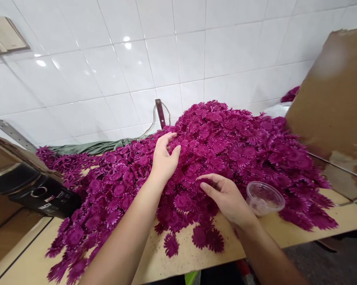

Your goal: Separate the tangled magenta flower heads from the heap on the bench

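A large heap of magenta artificial flower heads (218,146) with fringed petals covers much of the table. My left hand (165,158) is over the middle of the heap, its thumb apart from the bent fingers, and no flower shows between them. Lower and to the right, my right hand (227,196) has its thumb and forefinger close together at the front of the heap. Magenta shows between those fingertips, but whether it is a held flower or the heap behind is unclear. Beside this wrist stands a clear plastic cup (265,199) with something pale inside.
A black cylindrical container (44,196) leans at the left by a cardboard box (6,152). Another cardboard box (334,114) stands at the right. Green cloth (95,147) lies along the white tiled wall (178,51). Loose flowers (207,238) lie near the table's front edge (178,273).
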Motion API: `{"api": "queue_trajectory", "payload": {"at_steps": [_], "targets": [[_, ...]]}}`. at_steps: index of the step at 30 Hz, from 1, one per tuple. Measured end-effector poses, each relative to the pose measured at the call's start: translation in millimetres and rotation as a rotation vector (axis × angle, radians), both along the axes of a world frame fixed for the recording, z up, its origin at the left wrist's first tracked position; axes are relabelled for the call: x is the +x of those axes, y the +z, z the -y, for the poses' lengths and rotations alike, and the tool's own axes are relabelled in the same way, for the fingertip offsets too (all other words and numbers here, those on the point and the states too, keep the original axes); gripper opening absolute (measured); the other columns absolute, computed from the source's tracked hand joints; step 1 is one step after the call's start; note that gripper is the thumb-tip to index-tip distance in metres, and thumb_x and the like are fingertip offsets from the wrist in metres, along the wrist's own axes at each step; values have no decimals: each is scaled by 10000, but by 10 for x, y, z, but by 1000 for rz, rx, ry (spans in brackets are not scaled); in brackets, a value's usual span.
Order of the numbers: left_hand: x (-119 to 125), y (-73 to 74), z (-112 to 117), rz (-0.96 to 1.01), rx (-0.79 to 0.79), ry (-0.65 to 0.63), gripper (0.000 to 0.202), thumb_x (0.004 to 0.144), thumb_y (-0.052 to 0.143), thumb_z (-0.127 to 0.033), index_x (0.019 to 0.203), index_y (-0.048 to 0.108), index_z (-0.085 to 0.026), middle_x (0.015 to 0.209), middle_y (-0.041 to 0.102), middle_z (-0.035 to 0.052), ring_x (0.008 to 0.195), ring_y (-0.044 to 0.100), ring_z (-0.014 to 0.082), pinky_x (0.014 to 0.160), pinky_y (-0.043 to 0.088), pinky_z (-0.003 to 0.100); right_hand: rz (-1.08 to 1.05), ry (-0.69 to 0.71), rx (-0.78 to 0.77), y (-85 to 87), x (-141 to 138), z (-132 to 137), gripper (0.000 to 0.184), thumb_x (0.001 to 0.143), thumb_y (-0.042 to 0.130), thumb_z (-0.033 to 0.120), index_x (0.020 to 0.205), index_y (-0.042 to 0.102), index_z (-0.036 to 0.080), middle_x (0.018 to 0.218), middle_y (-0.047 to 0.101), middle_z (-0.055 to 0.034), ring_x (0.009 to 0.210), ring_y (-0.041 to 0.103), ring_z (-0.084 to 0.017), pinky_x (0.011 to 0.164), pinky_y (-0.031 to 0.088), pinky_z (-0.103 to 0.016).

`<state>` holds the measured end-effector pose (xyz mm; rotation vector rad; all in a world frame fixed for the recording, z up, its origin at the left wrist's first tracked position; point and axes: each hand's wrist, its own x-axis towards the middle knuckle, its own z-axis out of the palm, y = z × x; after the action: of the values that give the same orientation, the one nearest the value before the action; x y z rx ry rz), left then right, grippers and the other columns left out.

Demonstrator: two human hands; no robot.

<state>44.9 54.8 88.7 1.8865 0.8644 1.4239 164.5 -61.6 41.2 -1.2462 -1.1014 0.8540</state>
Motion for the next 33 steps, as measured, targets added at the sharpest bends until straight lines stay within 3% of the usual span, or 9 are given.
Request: {"api": "queue_trajectory", "payload": {"at_steps": [3,8,14,19,22,25,27,29,33], "targets": [[16,-5,183,-144,55,-110,209,783,514,-197,961,619,-166,1006,648,75,945,591,179,856,452,321,19,-66,-17,30,38,-29,212,682,584,373,690,610,163,573,523,23,542,439,-109,525,370,-246],[53,-89,509,-403,77,-340,165,738,624,-249,891,661,-199,878,680,33,831,613,169,782,472,294,-66,-98,-13,67,82,-57,300,670,609,439,573,538,164,515,458,45,512,391,-85,499,339,-226],[246,-196,498,-300,-21,-319,174,735,609,-174,889,683,-204,891,694,43,840,629,168,796,481,293,-332,-33,65,-2,171,-111,286,645,657,443,713,569,180,689,598,11,677,538,-124,687,439,-265],[390,-218,503,-178,-65,-319,151,761,536,-166,761,685,-192,804,699,39,777,629,155,743,483,268,-331,-22,57,30,188,-8,274,649,654,354,853,569,194,800,623,-12,772,570,-144,748,453,-283],[416,-181,372,-66,-192,-241,133,751,546,-217,663,637,-178,707,679,29,679,608,144,660,474,253,-247,-98,7,45,110,97,271,663,624,330,884,549,193,738,592,-8,695,551,-141,664,459,-277],[367,-70,40,186,-291,8,208,765,526,-287,593,542,-174,561,590,-12,501,508,103,531,423,228,-133,-95,-38,17,47,199,295,686,599,298,954,541,189,755,585,-17,696,540,-145,666,454,-287],[320,27,-210,236,-235,101,176,759,524,-271,614,530,-170,542,546,-28,487,480,95,539,422,229,-91,-63,-56,3,63,232,299,694,589,300,967,549,184,802,602,-34,743,550,-156,711,451,-301],[292,111,-395,113,-131,89,48,711,561,-196,721,578,-153,665,600,2,614,549,118,656,458,260,-92,-44,-79,17,125,219,309,691,589,330,959,563,177,801,605,-37,730,546,-154,691,450,-296],[270,159,-422,-148,55,105,319,642,542,-52,940,609,-143,1022,624,81,971,566,189,909,407,351,-121,-92,-52,110,251,112,281,650,631,386,827,592,171,647,554,8,591,489,-116,559,421,-249]]}}
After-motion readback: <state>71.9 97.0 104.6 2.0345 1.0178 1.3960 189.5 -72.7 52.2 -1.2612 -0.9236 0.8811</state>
